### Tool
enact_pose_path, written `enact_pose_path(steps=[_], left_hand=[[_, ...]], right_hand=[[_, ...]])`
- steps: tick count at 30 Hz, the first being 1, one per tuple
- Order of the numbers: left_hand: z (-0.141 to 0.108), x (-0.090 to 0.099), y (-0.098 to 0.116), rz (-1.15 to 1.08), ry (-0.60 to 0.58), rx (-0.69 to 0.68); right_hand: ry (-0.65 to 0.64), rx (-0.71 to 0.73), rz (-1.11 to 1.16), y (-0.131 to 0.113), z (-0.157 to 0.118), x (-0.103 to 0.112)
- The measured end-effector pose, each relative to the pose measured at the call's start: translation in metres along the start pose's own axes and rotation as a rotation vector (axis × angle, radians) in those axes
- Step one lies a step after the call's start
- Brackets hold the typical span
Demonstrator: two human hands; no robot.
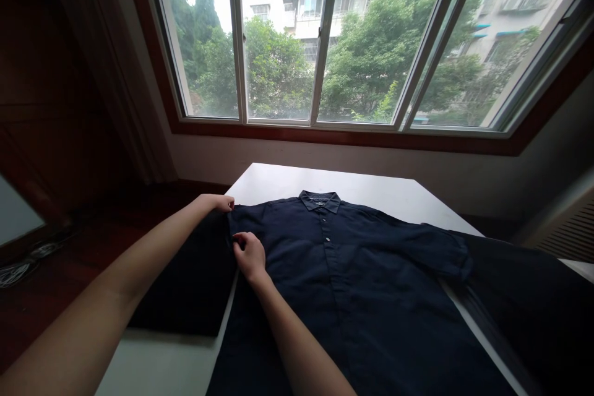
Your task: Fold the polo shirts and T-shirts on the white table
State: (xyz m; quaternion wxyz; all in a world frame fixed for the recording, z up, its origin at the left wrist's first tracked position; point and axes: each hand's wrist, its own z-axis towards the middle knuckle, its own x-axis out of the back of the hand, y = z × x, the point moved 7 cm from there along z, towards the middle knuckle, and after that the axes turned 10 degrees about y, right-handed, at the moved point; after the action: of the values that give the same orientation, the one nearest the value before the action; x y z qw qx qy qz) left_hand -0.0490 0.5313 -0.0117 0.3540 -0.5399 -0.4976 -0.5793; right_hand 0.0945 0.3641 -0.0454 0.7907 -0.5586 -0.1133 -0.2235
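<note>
A dark navy button-up shirt (pixel 325 266) lies front up on a white table (pixel 334 176), its collar toward the window. My left hand (pixel 223 202) is closed on the upper edge of the shirt's left-side sleeve. Just below and to the right, my right hand (pixel 250 255) pinches the lower edge of that same sleeve, fingers curled. The other sleeve (pixel 440 250) lies spread to the right. Black folded cloth (pixel 185 284) is under my left forearm, beside the shirt.
More dark cloth (pixel 533 297) drapes over the table's right side. Behind the table is a wide window (pixel 320 43). Cables (pixel 21 269) lie on the floor at the left, near a curtain (pixel 106 62).
</note>
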Motion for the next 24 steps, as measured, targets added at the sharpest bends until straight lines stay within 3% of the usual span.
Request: enact_pose_path(steps=[6,11,16,18,22,24], left_hand=[[-0.007,-0.009,-0.014,-0.165,0.067,0.17],[-0.016,0.003,0.0,-0.392,0.172,0.248],[-0.02,0.032,0.04,-0.619,0.272,0.198],[-0.02,0.035,0.063,-0.743,0.275,0.164],[-0.018,0.014,0.123,-1.097,0.081,0.042],[-0.019,0.002,0.149,-1.147,-0.008,-0.004]], right_hand=[[-0.003,-0.009,0.021,0.0,-0.001,0.001],[0.027,-0.033,0.048,0.001,0.0,0.003],[0.214,-0.102,0.107,0.002,0.015,0.031],[0.284,-0.138,0.146,0.004,0.025,0.048],[0.334,-0.241,0.241,0.022,0.045,0.08],[0.361,-0.288,0.249,0.037,0.051,0.096]])
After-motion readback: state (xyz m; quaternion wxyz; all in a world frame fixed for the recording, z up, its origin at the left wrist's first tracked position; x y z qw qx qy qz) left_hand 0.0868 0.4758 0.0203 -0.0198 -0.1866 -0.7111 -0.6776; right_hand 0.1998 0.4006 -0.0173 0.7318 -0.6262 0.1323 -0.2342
